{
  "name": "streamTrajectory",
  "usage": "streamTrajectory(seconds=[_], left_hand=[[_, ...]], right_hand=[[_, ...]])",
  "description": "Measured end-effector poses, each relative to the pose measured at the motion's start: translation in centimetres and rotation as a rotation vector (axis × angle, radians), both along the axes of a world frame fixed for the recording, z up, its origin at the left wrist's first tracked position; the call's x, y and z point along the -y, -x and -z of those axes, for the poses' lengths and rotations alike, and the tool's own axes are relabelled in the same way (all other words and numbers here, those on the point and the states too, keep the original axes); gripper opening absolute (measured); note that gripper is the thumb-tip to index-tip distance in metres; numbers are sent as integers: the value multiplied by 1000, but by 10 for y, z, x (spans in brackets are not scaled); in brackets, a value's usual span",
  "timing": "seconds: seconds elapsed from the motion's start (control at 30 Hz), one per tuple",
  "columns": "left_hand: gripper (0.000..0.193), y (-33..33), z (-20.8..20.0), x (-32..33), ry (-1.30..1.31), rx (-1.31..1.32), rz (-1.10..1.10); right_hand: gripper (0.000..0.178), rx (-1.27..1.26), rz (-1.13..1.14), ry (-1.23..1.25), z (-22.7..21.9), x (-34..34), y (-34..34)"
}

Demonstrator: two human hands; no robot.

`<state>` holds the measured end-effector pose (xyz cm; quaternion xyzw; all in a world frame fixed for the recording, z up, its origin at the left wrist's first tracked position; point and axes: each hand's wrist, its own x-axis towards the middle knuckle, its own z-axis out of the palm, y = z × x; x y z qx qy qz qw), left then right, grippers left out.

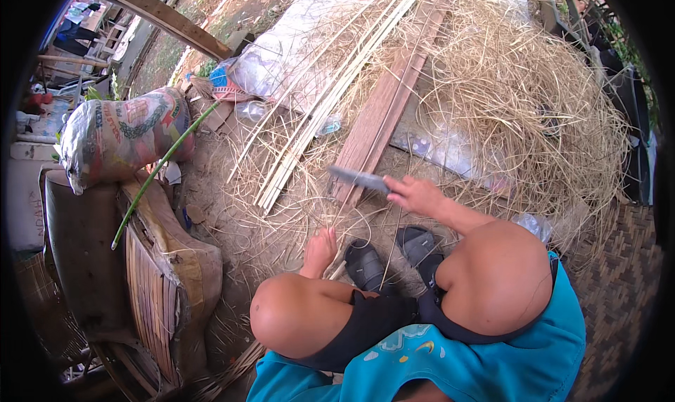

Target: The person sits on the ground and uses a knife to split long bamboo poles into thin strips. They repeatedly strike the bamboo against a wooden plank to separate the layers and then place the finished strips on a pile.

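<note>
My right hand (416,195) is closed around the handle of a broad-bladed knife (355,178). Its blade points left, across the near end of a long reddish-brown wooden plank (376,136). My left hand (321,249) is low, just left of my sandals, with the fingers curled. Thin pale strips lie beside it, but what it grips, if anything, is hidden. Left of the plank, several long, pale split bamboo strips (309,140) lie side by side on the ground, running away from me.
A large heap of curly shavings (538,86) spreads on the right. At left, a stuffed printed sack (126,136) rests on a worn wooden-framed seat (172,261), with a green stalk (165,164) leaning across. My sandals (365,265) stand between the hands. Woven matting (612,282) lies at right.
</note>
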<state>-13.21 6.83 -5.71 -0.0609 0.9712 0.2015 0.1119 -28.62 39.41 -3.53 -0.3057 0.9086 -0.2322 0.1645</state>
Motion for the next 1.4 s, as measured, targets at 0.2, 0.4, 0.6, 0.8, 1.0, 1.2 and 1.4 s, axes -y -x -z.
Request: streamTrajectory(seconds=[0.2, 0.4, 0.6, 0.8, 1.0, 1.2, 1.4], left_hand=[[47, -14, -17, 5, -8, 113, -71], [50, 40, -12, -28, -264, 48, -78], [57, -17, -13, 27, -451, 236, -89], [56, 29, -21, 15, -835, 569, -469], [49, -76, 21, 69, -585, 248, -524], [55, 47, 0, 7, -671, 324, -326], [55, 23, 1, 25, -524, 191, -136]], right_hand=[[38, -234, 809, -118, -10, -170, 170], [50, -31, -28, -43, -6, -2, 4], [37, -208, 772, -131, 0, -153, 175], [45, -354, 193, 68, 27, -22, 63], [44, -159, 376, 35, 10, -64, 100], [47, -129, 79, 61, 2, -23, 60], [53, -73, 330, -29, 10, -77, 91]])
